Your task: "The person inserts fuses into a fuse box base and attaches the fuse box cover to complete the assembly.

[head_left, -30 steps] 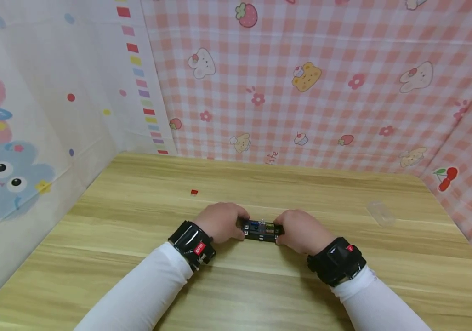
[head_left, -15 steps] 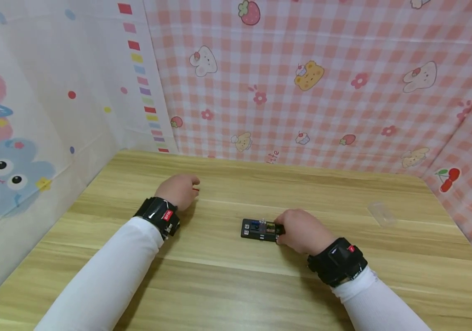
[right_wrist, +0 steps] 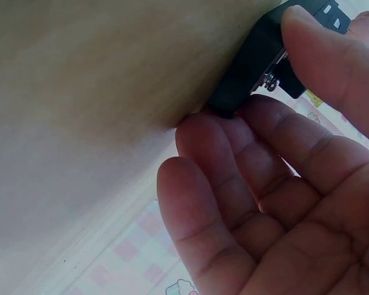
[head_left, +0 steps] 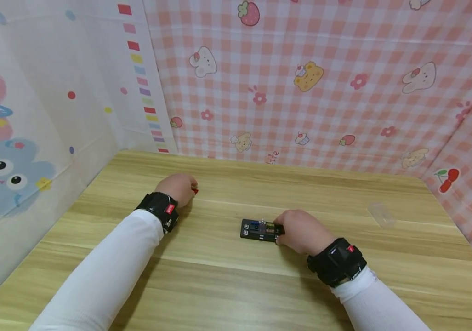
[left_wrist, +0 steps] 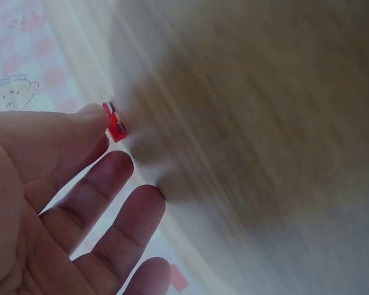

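Just left of the right hand (head_left: 303, 231), which is gripping its end, a black block (head_left: 258, 231) is lying; the left hand (head_left: 176, 189) is pinching a red piece (left_wrist: 116, 126). Beyond both, cloth (head_left: 322, 110) is reading "life".

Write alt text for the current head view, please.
A person's left hand pinches a small red piece while the right hand holds the right end of a black module on a wood-grain table; a clear piece lies farther right.
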`<state>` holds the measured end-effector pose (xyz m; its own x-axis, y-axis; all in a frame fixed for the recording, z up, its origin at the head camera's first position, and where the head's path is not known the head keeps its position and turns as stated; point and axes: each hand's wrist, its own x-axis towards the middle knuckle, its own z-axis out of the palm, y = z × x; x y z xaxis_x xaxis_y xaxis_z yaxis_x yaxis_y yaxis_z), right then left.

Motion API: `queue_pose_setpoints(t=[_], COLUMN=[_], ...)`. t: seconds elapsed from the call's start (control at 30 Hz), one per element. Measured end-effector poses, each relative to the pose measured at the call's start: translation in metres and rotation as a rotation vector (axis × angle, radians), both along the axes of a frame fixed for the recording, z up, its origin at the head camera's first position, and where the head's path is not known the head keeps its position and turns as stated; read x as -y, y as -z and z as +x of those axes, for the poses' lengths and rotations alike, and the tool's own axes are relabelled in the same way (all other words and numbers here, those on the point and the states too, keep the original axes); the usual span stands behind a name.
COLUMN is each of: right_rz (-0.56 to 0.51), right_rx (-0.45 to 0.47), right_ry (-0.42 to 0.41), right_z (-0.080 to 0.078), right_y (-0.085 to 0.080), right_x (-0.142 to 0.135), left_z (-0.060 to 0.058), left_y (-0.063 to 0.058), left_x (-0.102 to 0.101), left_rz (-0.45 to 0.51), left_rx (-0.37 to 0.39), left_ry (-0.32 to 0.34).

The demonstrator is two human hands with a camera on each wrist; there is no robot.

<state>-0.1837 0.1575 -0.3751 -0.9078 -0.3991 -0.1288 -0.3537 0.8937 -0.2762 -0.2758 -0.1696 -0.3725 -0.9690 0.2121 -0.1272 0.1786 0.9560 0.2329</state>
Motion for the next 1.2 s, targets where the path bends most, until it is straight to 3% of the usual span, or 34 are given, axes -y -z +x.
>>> queue_pose_setpoints(t=[0.27,0.8,1.2], right_rz=[0.001,0.011,0.006], right_rx=[0.015,0.011,0.012], right_ry=[0.016,0.013,0.019], right_z=[0.0009,0.0003,0.0001], right_y=[-0.0017,-0.0005,-0.0001], right_x=[0.0006,0.0002,0.0013], left_z=[-0.0031,-0.0031,-0.0019], left_y=[-0.0006,-0.0004,0.0014], left_x=[-0.0035,-0.0067,-0.0087], left_rz=[-0.074,-0.107,-0.097], left_rx=[0.018,0.031,-0.024], left_ry=[0.007,-0.035,-0.045])
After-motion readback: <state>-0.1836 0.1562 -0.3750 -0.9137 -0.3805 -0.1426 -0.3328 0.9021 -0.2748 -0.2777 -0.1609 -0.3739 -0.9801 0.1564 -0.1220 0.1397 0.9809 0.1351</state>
